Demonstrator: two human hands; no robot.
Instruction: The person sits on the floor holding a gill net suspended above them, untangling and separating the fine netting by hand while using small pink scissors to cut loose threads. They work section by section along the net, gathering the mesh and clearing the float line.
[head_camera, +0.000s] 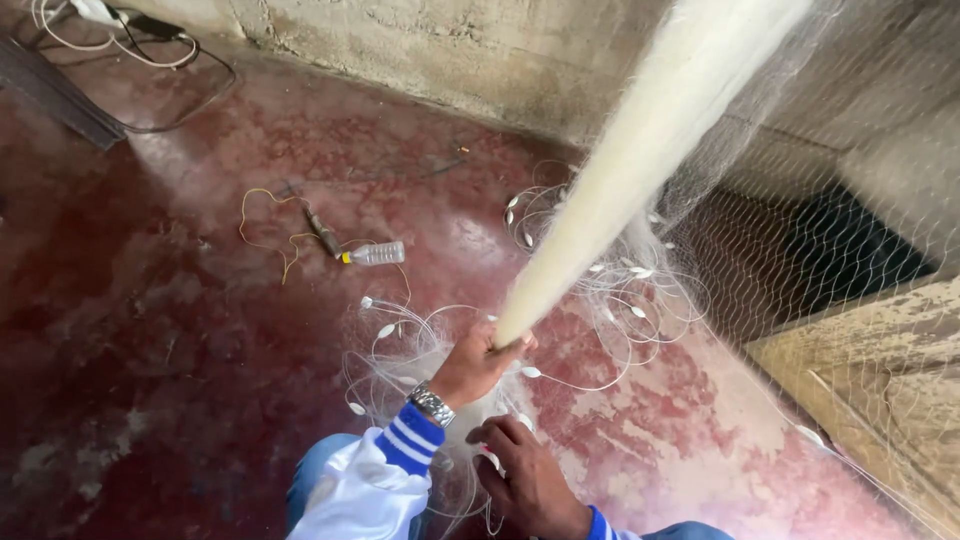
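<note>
The left hand (478, 362) is raised over the red floor (180, 330) with its grip closed tight around the gathered fishing net (640, 150), a pale, cream-coloured bundle that rises from the fist up and away to the far right, widening as it goes and leaving the top edge of the view. A metal wristwatch (431, 404) sits on that wrist, just above a white sleeve with a blue striped cuff (412, 442).

The right hand (527, 478) is lower and nearer, just to the right of the left forearm. Its fingers are curled into the loose mesh and one of the small white floats (492, 460) (how firmly they pinch it cannot be told, since the knuckles hide the fingertips).

More slack net lies heaped on the floor around both hands, with thin line looping out and other white floats scattered through it. On the right a sheer sheet of mesh hangs across the view, in front of a worn wooden board (880, 380).

Farther off to the left lie a clear plastic bottle (375, 254) with a yellow cap and a yellow cord (262, 215) beside it. A rough concrete wall (450, 50) runs along the far side.
</note>
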